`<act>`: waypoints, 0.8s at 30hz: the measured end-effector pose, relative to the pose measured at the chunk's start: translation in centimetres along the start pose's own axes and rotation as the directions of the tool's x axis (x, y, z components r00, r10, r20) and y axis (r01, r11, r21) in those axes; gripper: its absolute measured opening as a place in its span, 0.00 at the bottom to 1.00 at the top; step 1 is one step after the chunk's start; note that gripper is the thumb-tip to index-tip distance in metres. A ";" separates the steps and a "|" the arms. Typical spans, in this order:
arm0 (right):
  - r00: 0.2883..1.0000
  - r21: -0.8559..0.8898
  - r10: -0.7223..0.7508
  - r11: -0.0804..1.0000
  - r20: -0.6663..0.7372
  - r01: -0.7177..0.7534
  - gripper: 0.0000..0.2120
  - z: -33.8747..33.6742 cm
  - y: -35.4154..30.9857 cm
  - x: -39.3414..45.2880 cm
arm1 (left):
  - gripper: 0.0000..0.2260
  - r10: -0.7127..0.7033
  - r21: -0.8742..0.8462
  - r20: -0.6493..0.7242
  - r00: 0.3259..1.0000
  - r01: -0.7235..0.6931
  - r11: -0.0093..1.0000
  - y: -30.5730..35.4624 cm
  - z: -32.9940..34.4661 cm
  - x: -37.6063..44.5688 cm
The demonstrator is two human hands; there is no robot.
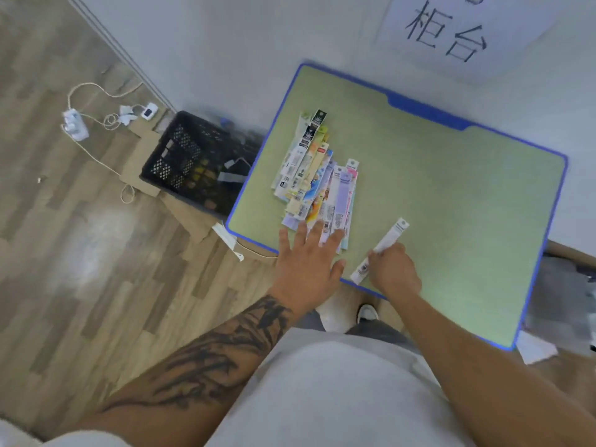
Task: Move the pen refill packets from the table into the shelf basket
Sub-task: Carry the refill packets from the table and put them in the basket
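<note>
The right hand (395,269) pinches one packet (380,250); the left hand (306,256) lies flat and released on the pile (317,179), which may scatter off the table (451,195).

One green tabletop with a blue rim (451,195) in front of me. On it, one overlapping heap of long, flat printed pen refill packets (317,179), too fanned and stacked for me to count exactly, well over ten. One more long white packet (385,245) lies apart, pinched in my right hand (395,274). My left hand (306,262) makes two hands. On the floor: one black plastic lattice crate (190,156), one white power strip (74,124).
</note>
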State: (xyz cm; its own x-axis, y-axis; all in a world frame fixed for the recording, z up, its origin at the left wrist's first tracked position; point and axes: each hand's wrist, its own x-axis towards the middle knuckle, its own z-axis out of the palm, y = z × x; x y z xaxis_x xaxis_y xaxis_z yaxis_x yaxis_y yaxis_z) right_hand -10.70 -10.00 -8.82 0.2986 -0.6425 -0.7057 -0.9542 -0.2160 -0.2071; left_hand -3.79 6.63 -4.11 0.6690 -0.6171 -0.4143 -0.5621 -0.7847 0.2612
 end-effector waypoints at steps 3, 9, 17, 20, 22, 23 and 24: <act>0.999 0.060 0.039 0.998 -0.020 -0.038 0.13 1.2 -0.7 -0.1 | 0.27 0.056 0.018 0.033 0.998 -0.057 0.998 -2.2 -0.5 1.5; 0.982 0.065 0.115 0.992 -0.148 -0.106 0.10 2.7 -1.1 -1.9 | 0.27 0.165 0.045 0.123 0.978 -0.172 0.984 -4.4 -2.3 3.3; 0.971 0.351 0.205 0.924 -0.121 -0.152 0.12 1.7 -1.4 -2.8 | 0.24 0.196 -0.030 0.155 0.968 -0.194 0.981 -4.7 -2.5 2.9; 0.984 0.453 0.137 0.889 -0.118 -0.070 0.11 0.9 -2.4 -4.1 | 0.23 0.187 -0.096 0.092 0.978 -0.179 0.979 -4.2 -2.7 2.3; 0.995 0.508 0.024 0.861 -0.098 0.029 0.10 0.1 -3.4 -6.0 | 0.21 0.134 -0.282 0.055 0.989 -0.114 0.953 -3.8 -3.1 2.1; 0.996 0.515 -0.042 0.853 -0.083 0.079 0.10 -0.3 -4.0 -7.1 | 0.19 0.077 -0.444 0.077 0.994 -0.035 0.895 -3.5 -3.7 2.0; 0.992 0.516 -0.101 0.848 -0.071 0.123 0.09 -0.5 -4.4 -8.1 | 0.17 0.018 -0.615 0.134 0.991 0.069 0.785 -3.3 -4.3 1.9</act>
State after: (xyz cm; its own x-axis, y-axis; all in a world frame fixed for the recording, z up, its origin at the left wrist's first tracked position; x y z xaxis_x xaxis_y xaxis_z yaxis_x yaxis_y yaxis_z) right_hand -8.92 -4.19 -1.81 0.3940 -0.6680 -0.6314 -0.7823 0.1168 -0.6118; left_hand 1.44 7.73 -2.03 0.5875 -0.6179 -0.5225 -0.0960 -0.6944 0.7132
